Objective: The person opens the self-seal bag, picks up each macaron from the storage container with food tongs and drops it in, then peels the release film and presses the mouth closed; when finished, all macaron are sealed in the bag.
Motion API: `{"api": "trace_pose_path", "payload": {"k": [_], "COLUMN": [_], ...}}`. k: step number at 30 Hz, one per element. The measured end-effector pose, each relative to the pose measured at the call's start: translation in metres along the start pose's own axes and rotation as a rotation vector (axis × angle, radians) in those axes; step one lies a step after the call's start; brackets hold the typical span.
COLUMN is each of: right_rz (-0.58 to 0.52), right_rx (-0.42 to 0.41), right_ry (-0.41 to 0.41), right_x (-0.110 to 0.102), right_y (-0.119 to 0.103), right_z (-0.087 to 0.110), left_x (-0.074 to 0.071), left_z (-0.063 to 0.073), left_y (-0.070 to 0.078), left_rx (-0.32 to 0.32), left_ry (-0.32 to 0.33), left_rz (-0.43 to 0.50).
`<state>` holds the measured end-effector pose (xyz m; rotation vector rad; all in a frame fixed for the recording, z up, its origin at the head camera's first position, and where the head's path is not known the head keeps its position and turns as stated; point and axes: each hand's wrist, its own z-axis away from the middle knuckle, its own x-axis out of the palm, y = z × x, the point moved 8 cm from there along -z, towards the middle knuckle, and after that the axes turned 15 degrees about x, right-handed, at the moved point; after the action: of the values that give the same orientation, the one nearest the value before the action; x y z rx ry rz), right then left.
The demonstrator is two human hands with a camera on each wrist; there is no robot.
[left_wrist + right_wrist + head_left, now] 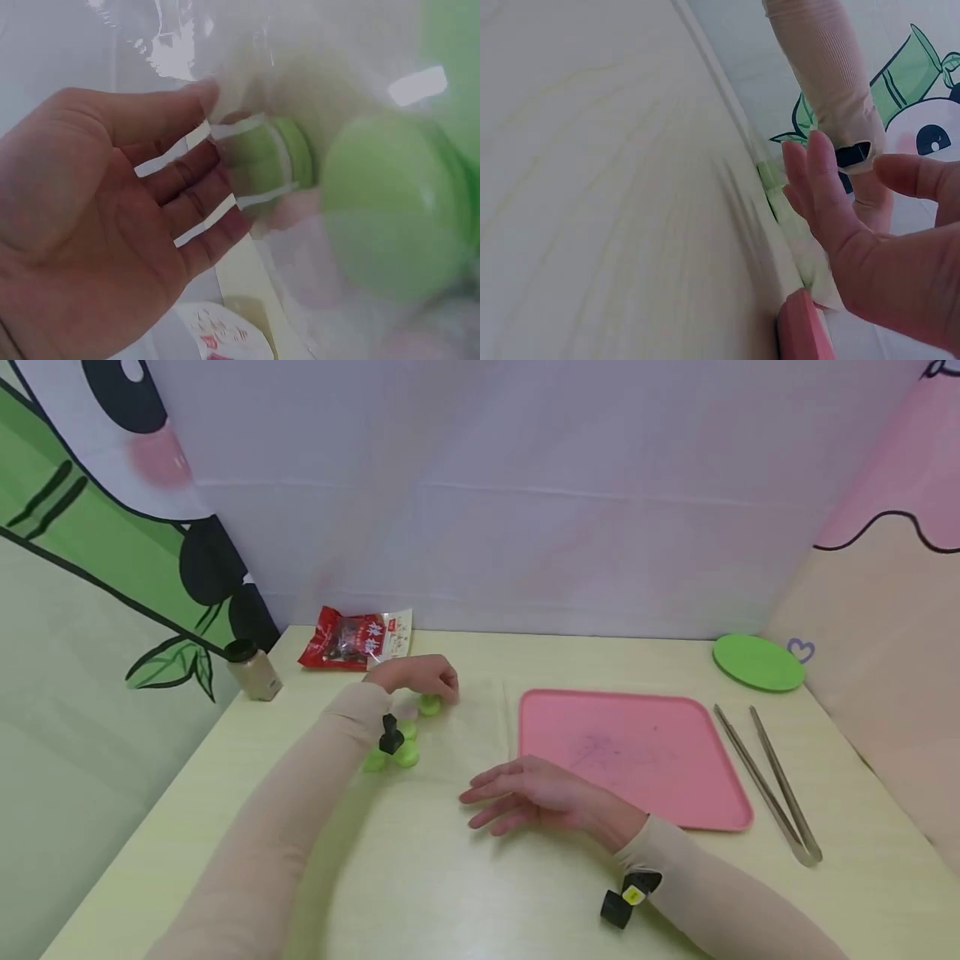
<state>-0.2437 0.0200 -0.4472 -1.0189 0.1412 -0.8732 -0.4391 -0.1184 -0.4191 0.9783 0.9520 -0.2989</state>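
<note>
At the back left of the table, my left hand (422, 677) reaches down with bent fingers among several round light-green pieces (406, 754), macaron-like in shape. The left wrist view shows clear plastic wrapping (176, 56) over them, with glare and white strips along it. Thumb and fingertips pinch that wrapping beside a small green piece (262, 161); a larger green disc (390, 210) lies farther right. Pale pink pieces show among the green ones. My right hand (536, 795) hovers over the table by the tray's left edge, fingers spread and holding nothing.
Right of centre lies a pink tray (645, 810), with metal tongs (776, 785) beside it. A green round plate (757, 662) sits at the back right. A red snack packet (356, 639) and a dark-lidded jar (255, 672) stand at the back left.
</note>
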Motion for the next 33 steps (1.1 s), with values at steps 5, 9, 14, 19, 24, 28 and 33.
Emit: {"api": "trace_pose_path", "payload": {"k": [5, 9, 14, 19, 24, 28, 33], "right_rz": [0.066, 0.234, 0.393, 0.484, 0.530, 0.523, 0.509], "right_rx": [-0.001, -0.028, -0.074, -0.089, -0.103, -0.124, -0.202], "right_ry": [0.048, 0.178, 0.393, 0.529, 0.595, 0.617, 0.636], "right_x": [-0.015, -0.034, -0.058, -0.068, -0.067, -0.065, -0.062], "right_y": [-0.011, -0.027, -0.049, -0.067, -0.078, -0.084, -0.093], "right_z": [0.005, 0.012, 0.015, 0.007, -0.009, -0.020, -0.025], "left_x": [-0.006, -0.004, 0.007, 0.018, 0.032, 0.045, 0.049], "left_z": [0.022, 0.038, 0.063, 0.093, 0.121, 0.141, 0.158], "left_y": [-0.002, -0.017, -0.036, -0.045, -0.049, -0.047, -0.042], "left_rx": [0.012, -0.049, -0.116, -0.138, -0.117, -0.089, -0.072], "left_ry": [0.045, 0.037, 0.029, 0.072, 0.156, 0.199, 0.193], "left_rz": [0.058, 0.144, 0.264, 0.359, 0.427, 0.473, 0.524]}}
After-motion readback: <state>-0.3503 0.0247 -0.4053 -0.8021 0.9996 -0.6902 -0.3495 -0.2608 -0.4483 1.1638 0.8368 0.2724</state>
